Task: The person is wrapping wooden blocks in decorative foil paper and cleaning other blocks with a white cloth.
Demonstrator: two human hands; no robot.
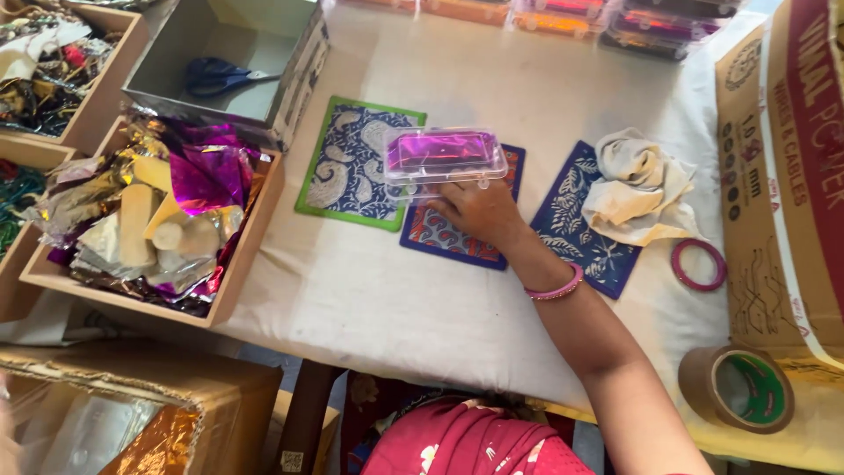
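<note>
Cloth-covered table (369,299), crowded with packing stuff.

Nearest me, tape (737,388) sits at the right edge. My right hand (479,211) grips a clear box (444,158) from beneath, fingers closed under it, keeping it level above the mats (352,167) mid-table. Its lid is shut over shiny purple foil. Left hand: out of sight. Scissors (215,77) lie far left.

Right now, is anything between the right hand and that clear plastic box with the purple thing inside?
No. The right hand is already at the clear plastic box, fingers under its near edge, holding it above the patterned mats. Nothing visible sits between them.
</note>
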